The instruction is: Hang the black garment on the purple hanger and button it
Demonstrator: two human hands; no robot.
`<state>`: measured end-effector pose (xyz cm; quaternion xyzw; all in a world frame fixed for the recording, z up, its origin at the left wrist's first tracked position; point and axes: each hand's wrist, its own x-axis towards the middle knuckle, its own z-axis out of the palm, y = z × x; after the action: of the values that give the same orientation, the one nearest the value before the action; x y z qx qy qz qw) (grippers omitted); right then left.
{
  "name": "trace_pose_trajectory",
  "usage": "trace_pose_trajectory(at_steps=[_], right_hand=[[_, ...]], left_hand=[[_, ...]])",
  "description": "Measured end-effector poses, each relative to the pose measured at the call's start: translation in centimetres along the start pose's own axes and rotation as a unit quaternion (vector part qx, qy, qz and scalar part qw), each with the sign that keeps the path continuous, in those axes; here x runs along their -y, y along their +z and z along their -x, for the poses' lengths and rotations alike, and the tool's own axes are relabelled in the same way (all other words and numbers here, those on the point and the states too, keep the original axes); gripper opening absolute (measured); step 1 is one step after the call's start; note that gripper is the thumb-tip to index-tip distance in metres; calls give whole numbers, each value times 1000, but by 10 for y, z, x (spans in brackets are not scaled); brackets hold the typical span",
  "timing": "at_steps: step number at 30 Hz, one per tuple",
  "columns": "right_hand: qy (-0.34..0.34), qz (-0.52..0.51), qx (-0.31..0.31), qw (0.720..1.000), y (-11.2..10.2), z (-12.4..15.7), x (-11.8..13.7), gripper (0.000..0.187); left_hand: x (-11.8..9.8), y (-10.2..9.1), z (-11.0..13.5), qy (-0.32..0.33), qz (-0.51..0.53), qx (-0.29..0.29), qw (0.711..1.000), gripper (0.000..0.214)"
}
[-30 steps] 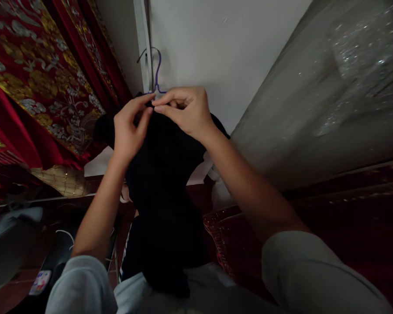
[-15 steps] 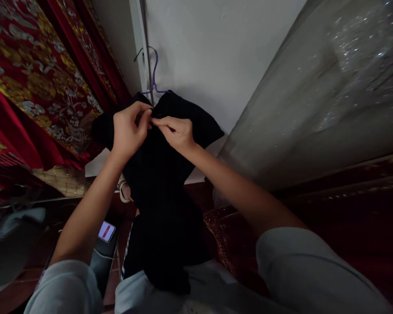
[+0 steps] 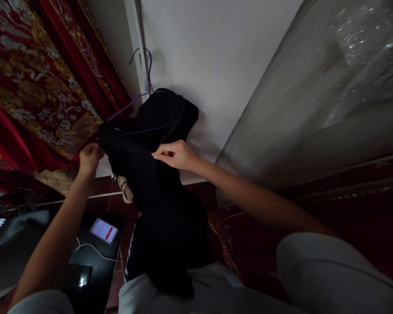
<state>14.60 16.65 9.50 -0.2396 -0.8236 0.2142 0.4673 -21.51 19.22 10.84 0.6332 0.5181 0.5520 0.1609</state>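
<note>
A black garment (image 3: 144, 174) hangs partly on a thin purple wire hanger (image 3: 149, 72) hooked at a white door frame. One side still covers the hanger's right arm; the left arm and part of the lower bar lie bare. My left hand (image 3: 89, 160), slightly blurred, is closed at the garment's left edge, near the red curtain. My right hand (image 3: 175, 155) pinches the fabric at the front middle, thumb and finger pressed together. The garment's lower part trails down over my lap.
Red curtains (image 3: 29, 78) with gold and silver embroidery hang at left. A lit phone (image 3: 104, 231) and a white cable (image 3: 94, 249) lie on a dark surface below. Plastic-wrapped material (image 3: 301, 100) leans at right, above a dark red carved piece (image 3: 236, 235). Another person's shod foot (image 3: 126, 189) shows behind.
My hands, together at the collar before, have parted. The left moved left and down, drawing the garment off the hanger's left arm; the right moved down. The hanger has tilted.
</note>
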Motion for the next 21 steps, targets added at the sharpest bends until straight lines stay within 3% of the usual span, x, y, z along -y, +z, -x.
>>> trace_pose_trajectory(at_steps=[2,4,6,9,11,14,16,18,21], right_hand=[[13,-12,40,999,-6,0,6,17],[5,-3,74,997,-9,-2,13,11],[-22,37,100,994,-7,-4,22,14],[-35,110,113,987,7,-11,33,57],[2,113,101,988,20,-15,39,73],[80,21,37,996,34,-21,45,58],[119,-72,-23,990,36,-24,51,37],[170,-180,-50,968,31,-27,61,20],[239,-315,3,918,17,-26,81,29]], left_hand=[[2,3,25,-58,-74,70,993,31],[-12,7,39,-67,-168,119,976,22],[-38,14,45,-1,-208,131,969,20],[-89,32,54,120,-119,148,974,23],[-121,48,60,173,-47,164,970,26],[-146,69,63,221,-3,129,967,30],[-142,81,60,228,19,97,969,39],[-125,91,56,203,52,118,971,52],[-92,100,60,92,64,213,971,64]])
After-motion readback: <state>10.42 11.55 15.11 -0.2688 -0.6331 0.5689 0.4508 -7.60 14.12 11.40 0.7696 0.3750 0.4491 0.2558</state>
